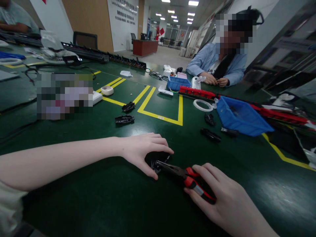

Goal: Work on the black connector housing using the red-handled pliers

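Note:
My left hand (148, 151) curves around a small black part (156, 162) on the green table, thumb and fingers on either side of it, partly hiding it. In my right hand (217, 194) are long-nose pliers (191, 181) with red and black handles. The pliers' tips touch the black part, near a small metallic piece; whether they grip it is hard to tell. Two black plastic pieces, an upper one (128, 106) and a lower one (124, 119), lie beyond my left hand.
A blue bin (243, 117) stands at the right, near more black pieces (210, 135) and a white ring (202, 105). A tape roll (107, 90) lies farther left. Across the green table (98, 204) sits a person in a light blue shirt (204, 61).

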Demonstrator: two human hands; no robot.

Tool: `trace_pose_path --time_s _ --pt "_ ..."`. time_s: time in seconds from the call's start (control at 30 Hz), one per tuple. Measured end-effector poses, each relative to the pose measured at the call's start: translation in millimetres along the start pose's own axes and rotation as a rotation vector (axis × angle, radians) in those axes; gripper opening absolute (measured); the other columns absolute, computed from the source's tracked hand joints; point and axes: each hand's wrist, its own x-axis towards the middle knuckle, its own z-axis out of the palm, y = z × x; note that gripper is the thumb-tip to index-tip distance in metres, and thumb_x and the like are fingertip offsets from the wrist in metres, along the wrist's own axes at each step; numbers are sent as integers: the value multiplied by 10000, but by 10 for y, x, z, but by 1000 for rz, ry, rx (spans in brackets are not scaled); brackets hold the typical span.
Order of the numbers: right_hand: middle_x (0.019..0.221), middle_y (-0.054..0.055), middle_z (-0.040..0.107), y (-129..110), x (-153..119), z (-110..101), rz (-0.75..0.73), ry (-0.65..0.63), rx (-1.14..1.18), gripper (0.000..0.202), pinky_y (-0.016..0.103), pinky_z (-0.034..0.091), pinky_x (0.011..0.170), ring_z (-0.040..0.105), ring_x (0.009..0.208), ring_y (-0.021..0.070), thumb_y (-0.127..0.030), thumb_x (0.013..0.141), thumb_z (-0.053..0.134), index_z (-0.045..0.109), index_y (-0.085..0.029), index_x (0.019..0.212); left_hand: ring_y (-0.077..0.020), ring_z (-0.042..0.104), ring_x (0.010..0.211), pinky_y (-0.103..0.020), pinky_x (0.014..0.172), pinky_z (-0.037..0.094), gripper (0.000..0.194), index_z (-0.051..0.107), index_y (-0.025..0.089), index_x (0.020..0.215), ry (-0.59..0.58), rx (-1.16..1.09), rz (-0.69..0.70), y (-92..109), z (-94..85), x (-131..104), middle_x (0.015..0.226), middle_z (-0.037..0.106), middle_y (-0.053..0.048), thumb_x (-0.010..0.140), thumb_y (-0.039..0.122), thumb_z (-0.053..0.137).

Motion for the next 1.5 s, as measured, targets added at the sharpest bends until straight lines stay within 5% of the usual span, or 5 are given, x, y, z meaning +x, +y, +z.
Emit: trace_pose_path --time_s 1.5 --pt "948 80 706 82 -42 -101 -52 -15 -68 310 262 612 583 718 710 180 -412 915 589 624 -198 1136 -306 571 1104 -398 922 466 788 548 130 1396 6 17 32 -4 -12 14 1258 624 -149 790 573 785"
